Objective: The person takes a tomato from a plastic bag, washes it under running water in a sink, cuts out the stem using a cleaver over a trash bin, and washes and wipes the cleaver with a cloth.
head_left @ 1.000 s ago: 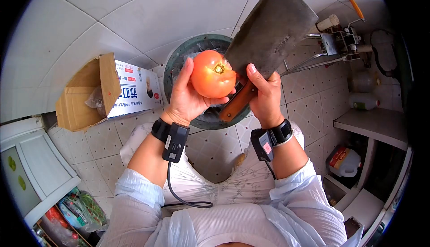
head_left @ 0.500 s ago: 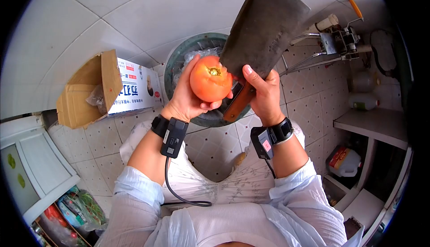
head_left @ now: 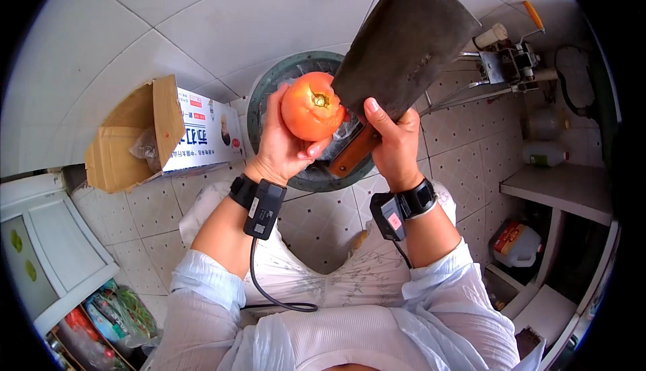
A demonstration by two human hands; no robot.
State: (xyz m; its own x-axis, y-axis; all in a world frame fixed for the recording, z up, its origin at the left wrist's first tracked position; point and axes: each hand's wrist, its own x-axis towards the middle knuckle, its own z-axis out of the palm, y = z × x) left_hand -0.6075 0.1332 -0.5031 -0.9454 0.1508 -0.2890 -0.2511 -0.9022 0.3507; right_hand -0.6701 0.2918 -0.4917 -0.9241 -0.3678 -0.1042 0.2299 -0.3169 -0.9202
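My left hand (head_left: 279, 147) is closed around a large orange-red tomato (head_left: 306, 119), its stem end turned up towards me and looking partly cut around. In my right hand (head_left: 396, 143) is a broad dark cleaver (head_left: 410, 45), gripped where the wooden handle (head_left: 355, 149) meets the blade, with the thumb lying on the blade. The blade's lower left corner is at the tomato's right side, near the stem; whether it touches cannot be made out. Both hands are above a green round bin (head_left: 258, 95) with clear plastic inside.
An open cardboard box (head_left: 208, 129) lies on the tiled floor to the left. A metal hand-cranked machine (head_left: 501, 65) stands at the right. Jugs, including one with a red label (head_left: 517, 243), sit by the shelf (head_left: 558, 189). Bagged vegetables (head_left: 121, 314) are at lower left.
The tomato has shifted slightly left and up, turning a little in my left hand. The cleaver has tilted further to the right.
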